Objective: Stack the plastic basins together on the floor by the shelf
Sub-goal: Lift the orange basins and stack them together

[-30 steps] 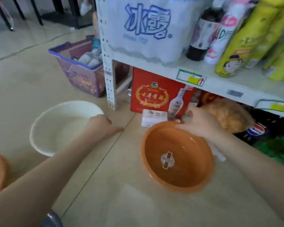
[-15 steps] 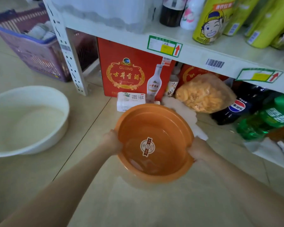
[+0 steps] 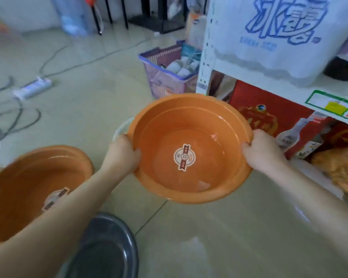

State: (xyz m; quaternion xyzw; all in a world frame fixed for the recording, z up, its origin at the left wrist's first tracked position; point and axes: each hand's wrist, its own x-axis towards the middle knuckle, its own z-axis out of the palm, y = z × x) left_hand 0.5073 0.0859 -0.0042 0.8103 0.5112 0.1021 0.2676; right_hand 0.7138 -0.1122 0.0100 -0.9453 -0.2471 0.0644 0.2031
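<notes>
I hold an orange plastic basin [image 3: 191, 125] off the floor, its round sticker facing up. My left hand [image 3: 122, 155] grips its left rim and my right hand [image 3: 261, 153] grips its right rim. Behind and under it, only a sliver of the white basin [image 3: 122, 127] shows at the left. A second orange basin [image 3: 28, 189] sits on the floor at the lower left, partly behind my left forearm. A dark grey basin [image 3: 109, 247] lies on the floor at the bottom, below my left arm.
The white shelf [image 3: 269, 87] stands at the right with a red box [image 3: 269, 117] beneath it. A purple basket [image 3: 165, 77] sits by the shelf post. A power strip [image 3: 32, 89] and cables lie on the tiled floor at the left.
Both hands have lifted the orange basin and carried it left, over the white basin. The view swung left, bringing the second orange basin and the grey basin into sight.
</notes>
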